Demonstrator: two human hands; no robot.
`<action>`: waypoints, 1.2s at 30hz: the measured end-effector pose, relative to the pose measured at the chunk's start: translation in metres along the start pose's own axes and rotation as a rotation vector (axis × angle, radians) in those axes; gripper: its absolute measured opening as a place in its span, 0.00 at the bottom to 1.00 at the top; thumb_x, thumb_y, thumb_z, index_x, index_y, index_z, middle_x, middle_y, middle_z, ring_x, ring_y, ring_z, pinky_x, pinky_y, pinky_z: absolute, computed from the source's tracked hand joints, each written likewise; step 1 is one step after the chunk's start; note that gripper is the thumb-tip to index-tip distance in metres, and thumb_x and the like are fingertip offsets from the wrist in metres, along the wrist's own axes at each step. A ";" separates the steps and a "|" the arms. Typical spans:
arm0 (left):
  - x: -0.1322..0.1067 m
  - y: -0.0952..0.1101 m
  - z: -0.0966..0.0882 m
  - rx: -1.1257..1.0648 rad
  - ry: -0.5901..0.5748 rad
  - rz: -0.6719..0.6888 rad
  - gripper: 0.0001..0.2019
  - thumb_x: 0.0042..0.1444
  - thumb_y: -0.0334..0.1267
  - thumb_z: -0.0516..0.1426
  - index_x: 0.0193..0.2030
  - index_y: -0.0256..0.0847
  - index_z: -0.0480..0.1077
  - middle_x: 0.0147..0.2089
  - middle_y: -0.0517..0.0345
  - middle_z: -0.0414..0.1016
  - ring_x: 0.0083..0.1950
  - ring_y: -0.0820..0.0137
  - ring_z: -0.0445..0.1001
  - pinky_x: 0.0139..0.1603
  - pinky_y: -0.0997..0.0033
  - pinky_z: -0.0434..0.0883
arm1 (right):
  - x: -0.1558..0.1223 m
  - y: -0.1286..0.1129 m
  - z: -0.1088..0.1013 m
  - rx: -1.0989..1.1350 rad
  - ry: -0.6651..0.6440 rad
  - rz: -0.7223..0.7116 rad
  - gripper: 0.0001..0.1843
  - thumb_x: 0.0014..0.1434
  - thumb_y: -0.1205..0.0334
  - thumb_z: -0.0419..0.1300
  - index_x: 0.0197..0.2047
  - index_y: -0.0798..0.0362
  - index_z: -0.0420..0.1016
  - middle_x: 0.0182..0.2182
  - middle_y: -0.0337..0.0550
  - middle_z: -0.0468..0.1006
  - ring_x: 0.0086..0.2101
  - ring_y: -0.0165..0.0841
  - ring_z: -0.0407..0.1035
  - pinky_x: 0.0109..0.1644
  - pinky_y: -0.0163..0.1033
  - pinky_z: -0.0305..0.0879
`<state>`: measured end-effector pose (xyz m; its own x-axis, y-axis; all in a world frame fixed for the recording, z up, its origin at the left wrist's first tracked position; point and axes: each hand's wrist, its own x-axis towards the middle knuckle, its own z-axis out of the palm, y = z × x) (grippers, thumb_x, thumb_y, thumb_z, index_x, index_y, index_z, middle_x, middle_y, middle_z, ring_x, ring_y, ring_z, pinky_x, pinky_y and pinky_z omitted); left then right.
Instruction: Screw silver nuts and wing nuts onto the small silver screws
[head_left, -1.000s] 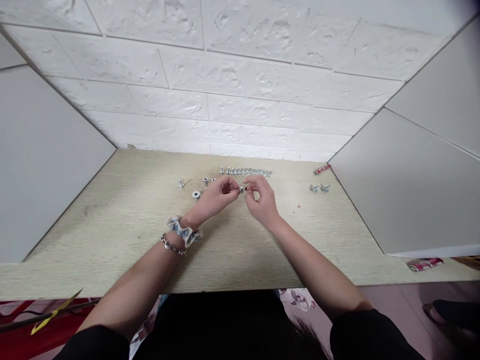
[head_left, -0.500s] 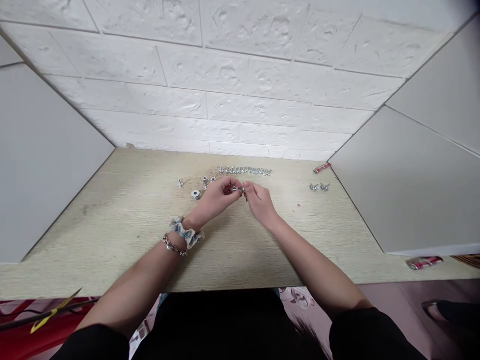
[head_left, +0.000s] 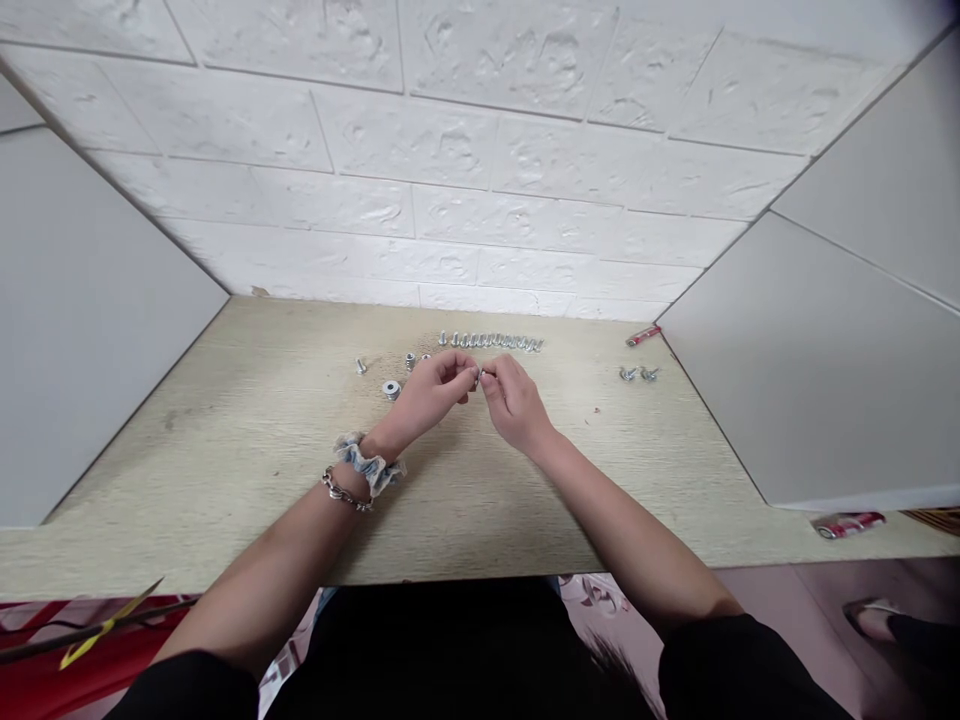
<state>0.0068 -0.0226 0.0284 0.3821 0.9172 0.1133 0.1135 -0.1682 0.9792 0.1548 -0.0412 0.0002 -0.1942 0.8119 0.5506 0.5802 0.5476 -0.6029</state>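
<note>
Over the middle of the table, my left hand (head_left: 433, 388) and my right hand (head_left: 516, 402) meet fingertip to fingertip. Both are closed in a pinch on a small metal bolt (head_left: 480, 375), mostly hidden by the fingers; whether a nut or washer is on it I cannot tell. Just beyond the hands stands a row of several bolts (head_left: 491, 341). Left of my left hand are a stack of round metal washers (head_left: 391, 390), some nuts (head_left: 410, 361) partly covered by the hand, and a single bolt (head_left: 361, 366).
Two wing-shaped metal fasteners (head_left: 638, 374) lie to the right. One red battery-like cylinder (head_left: 643, 336) rests by the right panel, another (head_left: 849, 525) near the front edge. A white brick-pattern wall (head_left: 480, 220) closes the back, and grey panels (head_left: 840, 370) flank the table (head_left: 247, 430).
My fingertips have drawn closer together, and less of the bolt shows between them. My left hand has tilted slightly. The things on the table have stayed put.
</note>
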 end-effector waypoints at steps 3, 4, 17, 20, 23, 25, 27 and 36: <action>0.001 0.000 -0.001 -0.030 0.013 -0.023 0.06 0.51 0.38 0.54 0.29 0.38 0.65 0.24 0.63 0.65 0.25 0.77 0.65 0.28 0.76 0.64 | -0.001 0.001 0.001 -0.023 -0.009 -0.025 0.07 0.62 0.58 0.46 0.36 0.50 0.61 0.33 0.43 0.67 0.36 0.34 0.62 0.40 0.41 0.61; 0.002 0.000 -0.002 -0.043 0.016 -0.031 0.06 0.51 0.38 0.55 0.29 0.37 0.65 0.25 0.63 0.65 0.26 0.77 0.65 0.28 0.76 0.64 | -0.001 0.001 0.001 -0.023 -0.008 -0.030 0.05 0.61 0.59 0.47 0.38 0.50 0.61 0.34 0.44 0.67 0.37 0.34 0.62 0.41 0.42 0.62; 0.005 -0.005 0.000 -0.051 -0.001 -0.001 0.07 0.48 0.36 0.57 0.33 0.36 0.67 0.30 0.60 0.68 0.30 0.76 0.66 0.33 0.74 0.64 | -0.001 0.000 0.000 0.097 0.055 0.145 0.06 0.59 0.58 0.50 0.35 0.51 0.62 0.32 0.41 0.68 0.35 0.33 0.65 0.37 0.39 0.61; 0.006 -0.007 0.000 -0.009 -0.031 0.032 0.08 0.48 0.37 0.58 0.33 0.36 0.68 0.31 0.59 0.69 0.31 0.75 0.66 0.34 0.73 0.65 | 0.001 0.000 -0.001 0.139 -0.002 0.260 0.20 0.62 0.48 0.44 0.26 0.52 0.62 0.24 0.38 0.66 0.28 0.30 0.62 0.32 0.36 0.57; 0.006 -0.009 0.001 0.011 -0.051 0.040 0.08 0.49 0.38 0.57 0.34 0.36 0.68 0.31 0.59 0.70 0.32 0.74 0.67 0.35 0.72 0.65 | 0.002 0.001 0.000 0.163 -0.029 0.311 0.25 0.61 0.42 0.43 0.25 0.53 0.64 0.22 0.38 0.66 0.27 0.30 0.63 0.31 0.36 0.56; 0.006 -0.011 0.001 0.020 -0.049 0.037 0.09 0.49 0.39 0.57 0.35 0.36 0.68 0.31 0.58 0.70 0.32 0.74 0.68 0.35 0.72 0.65 | 0.001 0.002 0.002 0.164 -0.035 0.321 0.26 0.60 0.41 0.42 0.25 0.53 0.64 0.21 0.38 0.66 0.26 0.30 0.62 0.30 0.35 0.55; 0.006 -0.013 0.000 0.038 -0.042 0.043 0.09 0.50 0.39 0.57 0.35 0.36 0.68 0.31 0.59 0.70 0.32 0.74 0.67 0.35 0.72 0.65 | 0.001 0.002 0.002 0.145 -0.029 0.311 0.26 0.61 0.42 0.41 0.25 0.52 0.63 0.21 0.38 0.66 0.26 0.30 0.62 0.30 0.35 0.55; 0.006 -0.012 -0.001 -0.039 -0.058 0.030 0.07 0.50 0.38 0.57 0.32 0.37 0.66 0.29 0.61 0.66 0.29 0.77 0.65 0.31 0.75 0.65 | 0.002 0.001 0.000 0.129 0.017 0.156 0.17 0.63 0.49 0.44 0.29 0.51 0.60 0.27 0.38 0.65 0.30 0.29 0.61 0.34 0.35 0.58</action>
<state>0.0070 -0.0147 0.0175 0.4370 0.8894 0.1341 0.0656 -0.1802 0.9814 0.1557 -0.0391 0.0006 -0.0957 0.8857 0.4544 0.4962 0.4382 -0.7496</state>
